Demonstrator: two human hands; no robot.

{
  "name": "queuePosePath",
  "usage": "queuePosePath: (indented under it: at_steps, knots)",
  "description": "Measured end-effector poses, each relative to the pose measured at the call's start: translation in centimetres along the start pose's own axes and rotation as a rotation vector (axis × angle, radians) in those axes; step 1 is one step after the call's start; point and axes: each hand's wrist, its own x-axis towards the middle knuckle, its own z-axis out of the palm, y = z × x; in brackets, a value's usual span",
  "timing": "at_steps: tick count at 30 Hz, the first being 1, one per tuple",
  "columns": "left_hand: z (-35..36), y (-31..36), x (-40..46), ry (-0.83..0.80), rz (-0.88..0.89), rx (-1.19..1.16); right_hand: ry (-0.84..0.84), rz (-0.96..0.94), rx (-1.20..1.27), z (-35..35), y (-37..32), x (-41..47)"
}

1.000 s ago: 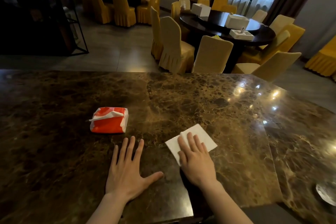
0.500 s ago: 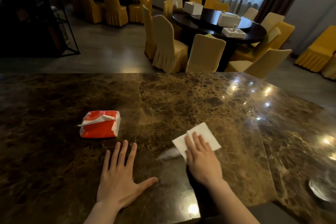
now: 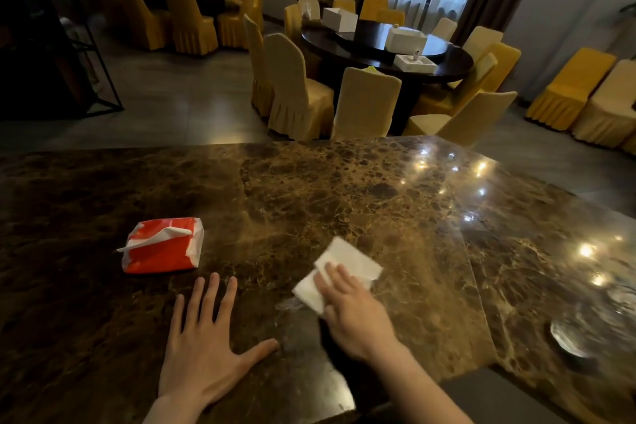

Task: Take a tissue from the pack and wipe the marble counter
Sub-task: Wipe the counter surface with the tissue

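A folded white tissue (image 3: 347, 262) lies on the brown marble counter (image 3: 344, 189), and my right hand (image 3: 354, 313) presses flat on its near half with the fingers together. A faint damp streak shows on the stone just left of the tissue. My left hand (image 3: 206, 344) rests palm down on the counter with the fingers spread, holding nothing. The red and white tissue pack (image 3: 161, 246) sits beyond my left hand, with a white sheet sticking out of its torn top.
A shiny round metal object (image 3: 568, 341) sits near the counter's right edge. Beyond the far edge stand yellow-covered chairs (image 3: 296, 89) and a dark round table (image 3: 385, 48) with white boxes. A dark metal rack (image 3: 51, 45) stands at the left.
My right hand has slid the tissue a short way to the right and away from me across the marble. My left hand stays flat in place. The pack has not moved.
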Motion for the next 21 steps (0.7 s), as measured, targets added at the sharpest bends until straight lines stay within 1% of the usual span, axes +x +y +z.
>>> queuePosePath:
  at_steps: [2,3,6,8,11,13,14,15,16,19,21]
  knots:
    - [0.0,0.1,-0.1,0.003,-0.004,0.001,0.046,0.161,-0.019,-1.1,2.7,-0.9]
    - [0.0,0.1,0.0,0.000,-0.005,0.006,0.068,0.205,-0.021,-1.3,3.2,-1.0]
    - [0.0,0.2,0.0,-0.010,-0.013,0.015,0.131,0.237,-0.019,-0.4,1.8,-0.5]
    - [-0.2,0.2,0.0,-0.017,-0.013,0.021,0.136,0.134,-0.005,0.4,0.1,0.0]
    - [-0.4,0.3,0.1,-0.049,-0.027,0.049,0.109,-0.103,0.063,1.1,-2.8,0.4]
    - [-0.6,0.5,0.1,-0.047,-0.029,0.045,0.158,-0.206,0.115,0.8,-4.5,0.3]
    - [-0.7,0.6,0.1,-0.045,-0.028,0.039,0.207,-0.201,0.169,0.4,-4.9,0.4]
    - [-0.9,0.5,0.0,-0.050,-0.027,0.035,0.260,-0.140,0.276,-0.2,-5.0,0.4]
    - [-1.0,0.5,0.0,-0.057,-0.027,0.030,0.314,-0.031,0.436,-0.8,-4.8,0.6]
    - [-1.0,0.6,0.0,-0.065,-0.032,0.023,0.486,0.409,0.943,-3.5,-2.6,1.5]
    - [-0.9,0.6,0.0,-0.056,-0.037,0.021,0.483,0.662,1.299,-4.7,-0.6,2.1]
